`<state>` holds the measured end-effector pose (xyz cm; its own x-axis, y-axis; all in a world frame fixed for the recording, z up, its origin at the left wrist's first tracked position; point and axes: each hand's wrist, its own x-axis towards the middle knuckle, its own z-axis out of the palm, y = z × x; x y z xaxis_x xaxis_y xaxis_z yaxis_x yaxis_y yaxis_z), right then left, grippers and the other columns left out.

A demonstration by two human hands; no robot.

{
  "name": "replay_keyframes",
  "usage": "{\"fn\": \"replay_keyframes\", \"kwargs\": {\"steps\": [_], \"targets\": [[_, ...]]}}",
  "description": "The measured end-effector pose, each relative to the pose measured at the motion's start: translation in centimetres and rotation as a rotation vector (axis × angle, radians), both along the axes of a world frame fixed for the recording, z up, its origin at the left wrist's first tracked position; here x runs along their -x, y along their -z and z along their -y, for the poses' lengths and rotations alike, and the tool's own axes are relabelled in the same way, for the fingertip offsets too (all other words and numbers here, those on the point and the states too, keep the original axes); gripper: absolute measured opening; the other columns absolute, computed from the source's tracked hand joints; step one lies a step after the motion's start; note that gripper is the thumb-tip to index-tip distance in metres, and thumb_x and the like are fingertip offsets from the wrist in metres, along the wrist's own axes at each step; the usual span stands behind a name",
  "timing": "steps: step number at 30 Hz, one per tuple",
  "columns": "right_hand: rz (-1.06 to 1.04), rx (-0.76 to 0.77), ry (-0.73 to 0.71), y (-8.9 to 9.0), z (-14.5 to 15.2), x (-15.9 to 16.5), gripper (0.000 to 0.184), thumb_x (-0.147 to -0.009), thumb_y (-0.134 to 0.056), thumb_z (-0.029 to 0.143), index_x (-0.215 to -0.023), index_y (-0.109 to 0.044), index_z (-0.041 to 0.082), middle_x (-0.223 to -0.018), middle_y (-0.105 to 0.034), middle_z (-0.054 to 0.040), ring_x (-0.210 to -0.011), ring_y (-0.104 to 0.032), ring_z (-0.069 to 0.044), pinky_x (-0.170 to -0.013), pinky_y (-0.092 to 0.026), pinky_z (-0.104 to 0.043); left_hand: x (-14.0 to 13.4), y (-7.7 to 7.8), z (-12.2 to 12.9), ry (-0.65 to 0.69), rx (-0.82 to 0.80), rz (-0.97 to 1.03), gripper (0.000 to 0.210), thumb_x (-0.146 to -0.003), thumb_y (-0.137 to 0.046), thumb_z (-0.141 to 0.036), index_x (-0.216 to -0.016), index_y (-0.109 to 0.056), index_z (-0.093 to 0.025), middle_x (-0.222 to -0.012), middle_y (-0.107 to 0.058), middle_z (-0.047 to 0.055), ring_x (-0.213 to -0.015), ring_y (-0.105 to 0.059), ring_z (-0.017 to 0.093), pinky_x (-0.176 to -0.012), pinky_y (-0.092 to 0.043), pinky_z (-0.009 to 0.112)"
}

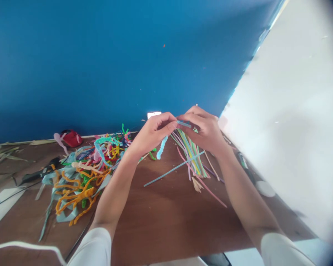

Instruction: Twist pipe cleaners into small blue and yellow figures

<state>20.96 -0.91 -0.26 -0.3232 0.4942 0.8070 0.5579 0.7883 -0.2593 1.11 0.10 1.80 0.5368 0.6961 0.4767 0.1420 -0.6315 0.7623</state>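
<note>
Strip (184,124) between hands, long axis left-right, over the stems' (190,146) far end. Left hand (155,132) pinches its left end; right hand (208,129) half-curled around it, grip can't tell.

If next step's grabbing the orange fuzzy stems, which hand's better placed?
Left, likely. The left hand is nearer the tangled orange fuzzy stems; the right hand would probably cross the left forearm. Caveat: left grip seems closed on the short grey-blue strip.
</note>
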Motion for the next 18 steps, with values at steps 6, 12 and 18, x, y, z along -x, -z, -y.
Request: {"fn": "replay_keyframes", "kwargs": {"steps": [6, 12, 18], "targets": [[0.028, 0.045, -0.109, -0.3, 0.0, 0.0, 0.022, -0.091, -0.058, 0.039, -0.100, -0.066, 0.021, -0.088, -0.063, -0.0054, -0.075, -0.056, -0.015, -0.068, -0.043, -0.029, 0.6, -0.4, -0.5, 0.038, 0.028, 0.041, 0.027, -0.087, -0.056, -0.042, -0.078, -0.060, -0.016, -0.062, -0.050, -0.001, -0.056, -0.044, 0.009, -0.053, -0.032, 0.024], [-0.275, 0.282, -0.153, 0.0, 0.5, 1.8, 0.035, -0.092, -0.055, 0.043, -0.067, -0.054, 0.019, -0.064, -0.046, 0.0011, -0.060, -0.042, -0.011, -0.059, -0.034, -0.027, 0.7, -0.5, -0.1, -0.016, -0.117, -0.063, 0.023, -0.090, -0.051, -0.034, -0.080, -0.060, -0.016, -0.067, -0.054, -0.001, -0.059, -0.044, 0.009, -0.056, -0.034, 0.024], [-0.820, 1.076, -0.515, 0.0, 1.0, 3.1, 0.036, -0.083, -0.064, 0.040, -0.060, -0.044, 0.019, -0.055, -0.031, 0.0071, -0.043, -0.022, -0.005, -0.041, -0.018, -0.024, 0.5, 0.0, 0.2, -0.177, -0.564, -0.242, 0.021, -0.092, -0.046, -0.026, -0.082, -0.062, -0.018, -0.072, -0.061, 0.002, -0.070, -0.051, 0.013, -0.069, -0.040, 0.027]]}}
